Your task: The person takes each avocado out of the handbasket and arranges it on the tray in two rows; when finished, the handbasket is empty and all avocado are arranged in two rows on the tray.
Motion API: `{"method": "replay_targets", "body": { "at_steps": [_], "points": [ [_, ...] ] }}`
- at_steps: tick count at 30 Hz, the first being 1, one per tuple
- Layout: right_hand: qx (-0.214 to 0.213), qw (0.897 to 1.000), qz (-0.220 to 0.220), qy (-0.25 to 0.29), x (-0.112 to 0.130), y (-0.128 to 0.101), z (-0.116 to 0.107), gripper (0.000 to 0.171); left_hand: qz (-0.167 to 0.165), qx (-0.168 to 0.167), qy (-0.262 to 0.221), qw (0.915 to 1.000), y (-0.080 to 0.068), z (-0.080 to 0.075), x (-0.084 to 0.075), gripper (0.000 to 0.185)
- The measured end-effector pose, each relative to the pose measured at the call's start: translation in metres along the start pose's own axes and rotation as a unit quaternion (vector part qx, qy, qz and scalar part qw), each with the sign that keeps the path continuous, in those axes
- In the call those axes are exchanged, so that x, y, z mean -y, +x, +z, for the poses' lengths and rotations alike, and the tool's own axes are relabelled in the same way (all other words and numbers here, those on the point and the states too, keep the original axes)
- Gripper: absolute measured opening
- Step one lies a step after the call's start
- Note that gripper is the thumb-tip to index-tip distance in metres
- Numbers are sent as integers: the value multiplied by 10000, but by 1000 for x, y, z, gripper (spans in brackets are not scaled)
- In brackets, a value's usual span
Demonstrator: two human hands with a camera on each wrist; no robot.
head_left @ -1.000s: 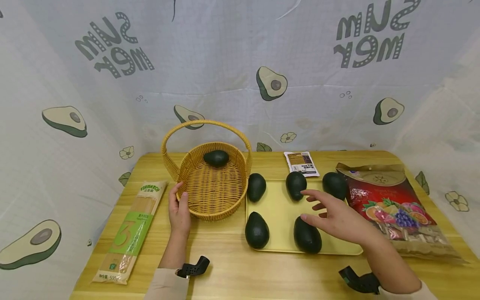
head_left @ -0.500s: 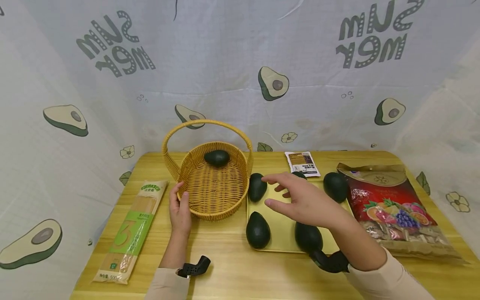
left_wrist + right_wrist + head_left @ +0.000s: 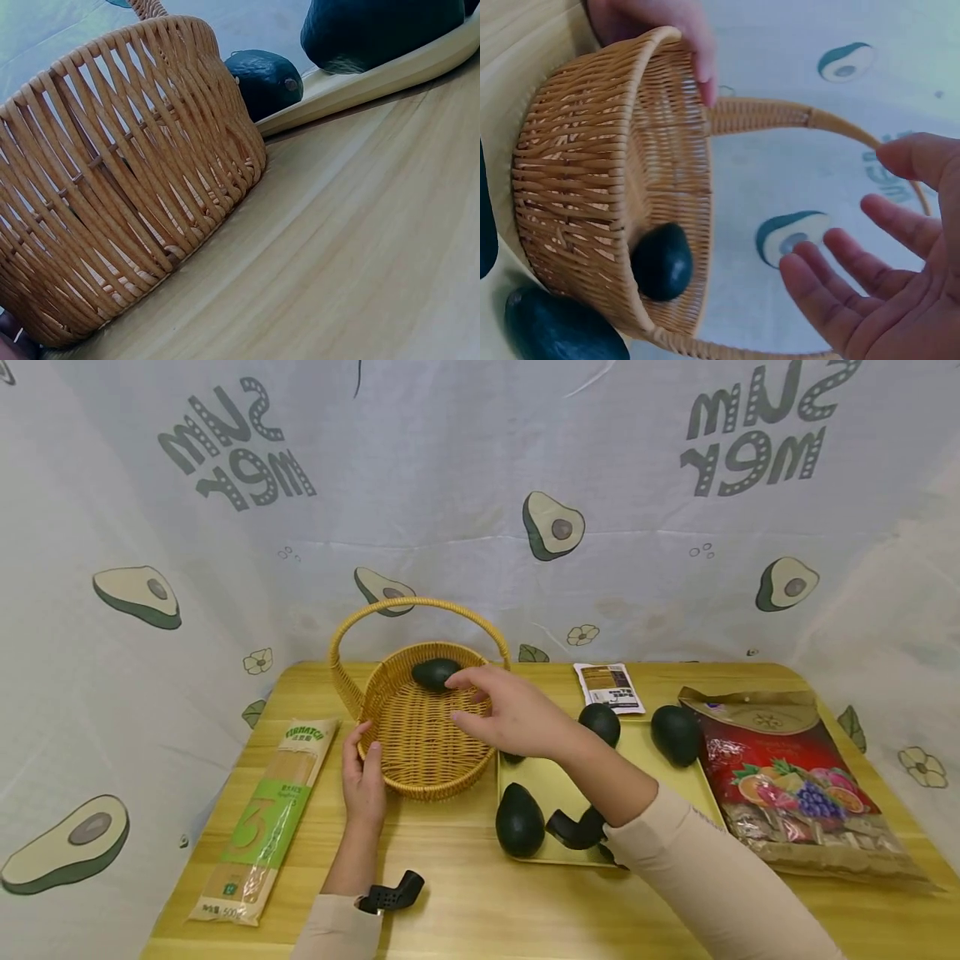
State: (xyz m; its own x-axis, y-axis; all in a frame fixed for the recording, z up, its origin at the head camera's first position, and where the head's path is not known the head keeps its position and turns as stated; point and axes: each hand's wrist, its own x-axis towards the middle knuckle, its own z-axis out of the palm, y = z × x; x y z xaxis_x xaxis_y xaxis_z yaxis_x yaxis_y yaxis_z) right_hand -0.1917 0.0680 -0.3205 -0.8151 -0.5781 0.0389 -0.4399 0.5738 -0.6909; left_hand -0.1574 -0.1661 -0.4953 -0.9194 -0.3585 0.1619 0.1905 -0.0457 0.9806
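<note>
Above the table [image 3: 465, 893], the spread-fingered right hand [image 3: 506, 714] has moved from tray [image 3: 675, 768] over basket [image 3: 420, 735].

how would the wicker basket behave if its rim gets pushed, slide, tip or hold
The wicker basket would probably slide rather than tip: its base looks wide and low on the smooth wooden table. With only one avocado inside, it is likely light. The left hand, gripping the near rim, should steady it. The open weave may flex slightly.
</note>
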Motion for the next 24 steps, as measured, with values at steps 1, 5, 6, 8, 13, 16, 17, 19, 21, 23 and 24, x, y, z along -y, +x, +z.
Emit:
{"method": "replay_targets", "body": {
  "at_steps": [1,5,6,8,13,16,17,19,21,23,24],
  "points": [
    [-20,10000,-13,43,-1,7,2,46,3,8,-15,10000,0,0,0,40],
    [-207,9994,-34,264,-6,33,12,44,43,13,-123,9999,1,0,0,39],
    [-269,9992,-27,303,-8,39,14,43,53,7,-134,9999,2,1,1,39],
    [-425,9984,53,371,-10,50,19,43,81,-13,-135,9999,2,1,1,39],
    [-776,9948,463,462,-14,77,32,45,122,-70,-78,9999,3,0,2,39],
    [-876,9923,695,537,-18,90,40,46,154,-77,-67,9998,3,-1,1,40],
    [-896,9917,737,560,-20,93,43,46,169,-81,-56,9998,3,-1,2,40],
    [-938,9906,760,647,-24,98,49,44,176,-76,-32,9998,3,-1,2,39],
    [-979,9894,789,725,-30,102,55,42,159,-87,5,9998,4,0,2,39],
    [-999,9885,846,760,-36,105,62,41,145,-91,33,9998,4,1,3,39],
    [-1004,9880,892,766,-40,106,65,41,127,-95,55,9999,4,1,3,38]
  ]
}}
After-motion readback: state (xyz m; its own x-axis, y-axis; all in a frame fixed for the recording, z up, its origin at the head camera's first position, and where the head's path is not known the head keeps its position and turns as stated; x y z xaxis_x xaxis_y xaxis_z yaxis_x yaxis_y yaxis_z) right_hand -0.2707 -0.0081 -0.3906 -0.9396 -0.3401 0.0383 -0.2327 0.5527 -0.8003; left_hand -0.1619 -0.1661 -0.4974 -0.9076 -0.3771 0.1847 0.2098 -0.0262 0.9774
